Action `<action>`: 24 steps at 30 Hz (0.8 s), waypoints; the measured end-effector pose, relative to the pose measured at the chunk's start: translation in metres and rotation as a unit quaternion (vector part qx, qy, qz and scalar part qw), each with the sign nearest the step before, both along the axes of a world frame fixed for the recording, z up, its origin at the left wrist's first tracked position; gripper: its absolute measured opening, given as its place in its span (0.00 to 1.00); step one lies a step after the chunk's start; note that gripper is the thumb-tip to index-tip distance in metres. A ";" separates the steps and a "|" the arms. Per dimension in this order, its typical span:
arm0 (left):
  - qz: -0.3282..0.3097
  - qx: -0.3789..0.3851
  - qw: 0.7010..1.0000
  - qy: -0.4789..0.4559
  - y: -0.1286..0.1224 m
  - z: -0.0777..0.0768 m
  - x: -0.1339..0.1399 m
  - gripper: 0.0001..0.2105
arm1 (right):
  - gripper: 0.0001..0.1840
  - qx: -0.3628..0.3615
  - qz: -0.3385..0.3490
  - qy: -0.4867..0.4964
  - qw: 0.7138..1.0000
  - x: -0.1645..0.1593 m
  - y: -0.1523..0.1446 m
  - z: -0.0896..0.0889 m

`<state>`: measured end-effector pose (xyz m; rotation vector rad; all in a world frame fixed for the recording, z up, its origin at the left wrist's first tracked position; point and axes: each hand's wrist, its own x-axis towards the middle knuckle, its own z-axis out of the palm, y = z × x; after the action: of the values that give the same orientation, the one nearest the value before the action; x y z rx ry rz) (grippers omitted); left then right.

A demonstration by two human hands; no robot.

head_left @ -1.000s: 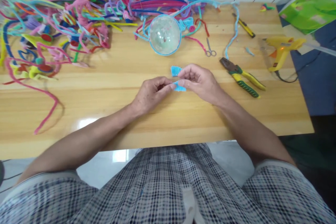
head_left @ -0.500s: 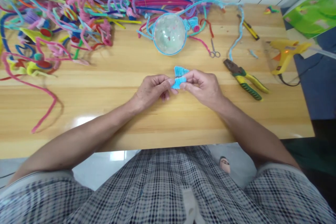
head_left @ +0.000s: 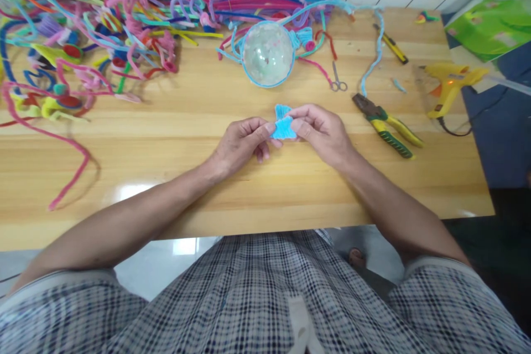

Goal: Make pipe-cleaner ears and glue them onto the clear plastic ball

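A small blue piece of ridged pipe cleaner (head_left: pixel 284 128) is pinched between my two hands above the middle of the wooden table. My left hand (head_left: pixel 246 142) grips its left edge between thumb and fingers. On the other side, my right hand (head_left: pixel 322 131) has its thumb and fingertips on the right edge. The piece has an upper flap and a lower flap, both showing parallel rows. Just beyond my hands stands a clear, round dome-like bowl (head_left: pixel 267 55) with a blue rim, and blue pipe cleaners lie around it.
Tangled colourful pipe cleaners (head_left: pixel 124 27) cover the back left. To the right lie pliers (head_left: pixel 388 126), small scissors (head_left: pixel 338 77), a yellow utility knife (head_left: pixel 392 44) and a yellow glue gun (head_left: pixel 452 86) with a cord. A green package (head_left: pixel 489 25) sits at the far right.
My right hand's fingers have shifted on the blue piece, the thumb now higher at its right edge. More of the lower flap shows. My left hand stays nearly still.
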<state>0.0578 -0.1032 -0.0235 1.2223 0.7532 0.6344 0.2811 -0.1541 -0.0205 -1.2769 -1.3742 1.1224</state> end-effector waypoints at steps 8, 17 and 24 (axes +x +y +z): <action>-0.020 0.005 1.000 -0.005 0.000 -0.001 -0.001 0.31 | 0.28 0.027 -0.003 -0.054 0.998 -0.006 -0.004 -0.001; -0.023 -0.002 1.000 -0.021 0.000 -0.003 -0.002 0.30 | 0.25 0.078 -0.035 -0.091 0.992 -0.013 -0.007 0.003; 0.027 0.132 0.988 -0.071 -0.003 -0.021 0.001 0.33 | 0.32 0.012 -0.047 0.032 0.998 -0.010 -0.002 0.000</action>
<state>0.0591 -0.1065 -0.0440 1.3845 0.5970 0.8771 0.2716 -0.1560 -0.0204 -1.2655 -1.2640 1.0689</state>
